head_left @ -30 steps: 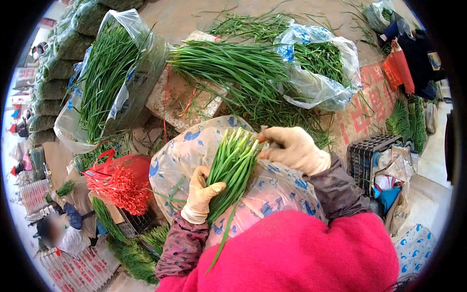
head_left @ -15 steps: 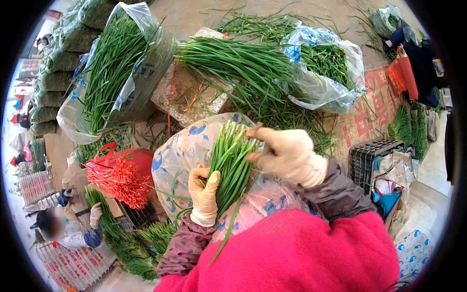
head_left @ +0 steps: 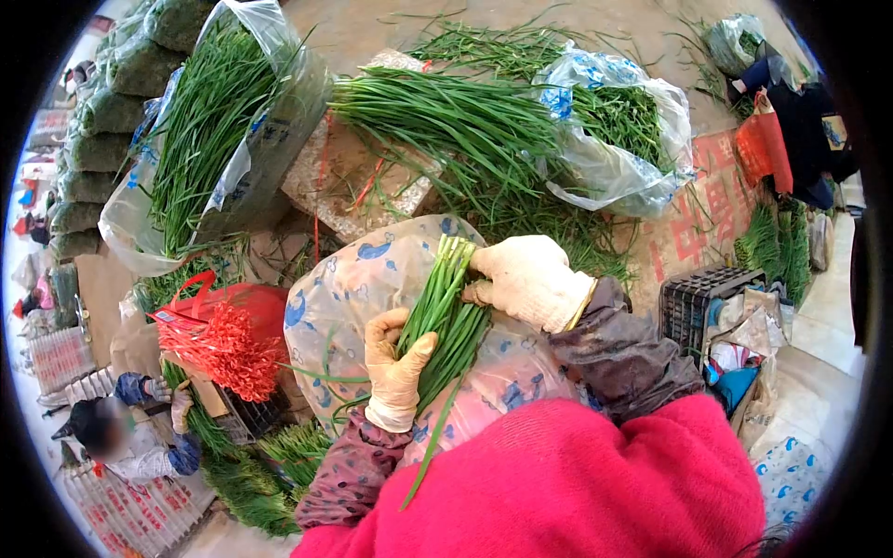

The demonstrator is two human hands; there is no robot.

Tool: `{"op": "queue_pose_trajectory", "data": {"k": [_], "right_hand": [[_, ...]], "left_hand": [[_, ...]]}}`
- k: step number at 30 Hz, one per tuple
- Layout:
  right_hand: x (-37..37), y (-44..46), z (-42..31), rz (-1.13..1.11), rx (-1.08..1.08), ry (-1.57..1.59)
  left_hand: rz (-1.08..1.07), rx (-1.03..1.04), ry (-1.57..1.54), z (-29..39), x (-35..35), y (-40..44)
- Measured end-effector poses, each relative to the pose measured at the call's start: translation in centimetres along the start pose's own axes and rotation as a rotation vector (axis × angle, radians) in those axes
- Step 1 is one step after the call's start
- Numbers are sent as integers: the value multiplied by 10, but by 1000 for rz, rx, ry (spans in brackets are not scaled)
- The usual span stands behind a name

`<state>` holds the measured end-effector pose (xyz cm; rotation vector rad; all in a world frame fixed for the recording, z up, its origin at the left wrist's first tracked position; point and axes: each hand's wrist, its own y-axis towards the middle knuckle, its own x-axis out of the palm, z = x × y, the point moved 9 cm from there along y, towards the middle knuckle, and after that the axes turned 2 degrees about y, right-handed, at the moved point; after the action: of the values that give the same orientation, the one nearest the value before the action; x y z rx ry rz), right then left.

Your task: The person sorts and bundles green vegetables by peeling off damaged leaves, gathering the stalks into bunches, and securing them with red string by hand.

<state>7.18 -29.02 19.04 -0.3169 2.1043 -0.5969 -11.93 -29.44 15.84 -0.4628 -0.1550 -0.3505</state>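
A bunch of garlic chives (head_left: 441, 307) lies over my lap, pale stem ends up and leaves down. My left hand (head_left: 395, 367), in a cream glove, is wrapped around the lower half with the thumb across the front. At the upper right of the bunch my right hand (head_left: 526, 279), in a white glove with soiled fingertips, has its fingers closed on the stems; the fingertips are partly hidden. Under the bunch, a clear plastic sheet with blue prints (head_left: 372, 256) covers my lap. A few long leaves hang loose below my left hand.
Chives (head_left: 446, 116) lie across a stone slab (head_left: 363, 191), between two plastic bags (head_left: 288, 112) (head_left: 614, 186) of chives. Left stands a red bag (head_left: 256, 302) with red ties (head_left: 233, 349). A black crate (head_left: 684, 312) is at right. A co-worker (head_left: 130, 437) handles chives at lower left.
My right hand has come down and in against the stems, its fingers closing from a looser, blurred pose. The stem ends look more gathered. My left hand keeps its hold.
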Motion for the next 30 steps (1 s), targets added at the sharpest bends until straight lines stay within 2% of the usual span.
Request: {"op": "queue_pose_trajectory", "data": {"k": [2, 4, 6, 8, 10, 12, 14, 15, 20, 23, 25, 26, 30], "right_hand": [[1, 4, 0, 24, -129, 122], [5, 8, 4, 56, -157, 203], [11, 11, 8, 63, -52, 104], [17, 11, 6, 95, -31, 72], [24, 12, 5, 21, 65, -58], [20, 13, 7, 25, 24, -36], [9, 13, 6, 60, -63, 192], [9, 13, 7, -32, -2, 183], [19, 22, 19, -59, 25, 296], [19, 23, 16, -12, -5, 273], [18, 21, 10, 20, 43, 23], [18, 23, 8, 20, 46, 25], [23, 32, 21, -164, 199, -210]], "left_hand": [[-28, -20, -5, -7, -1, 2], [-50, 2, 92, -5, 3, 4], [-59, 30, 117, -7, 2, 7], [-49, -118, 2, -16, 2, 8], [-27, -120, -9, -15, 1, 8], [0, -87, 48, -16, -4, 8], [5, -68, 19, -21, -7, 7], [12, -48, -7, -22, -9, 7], [-12, -43, 26, -24, -12, 8], [-7, 9, 95, -21, -14, 9], [-14, 48, 134, -17, -11, 8], [-4, 28, 135, -18, -9, 4], [-27, 25, 83, -20, 0, 0]]}}
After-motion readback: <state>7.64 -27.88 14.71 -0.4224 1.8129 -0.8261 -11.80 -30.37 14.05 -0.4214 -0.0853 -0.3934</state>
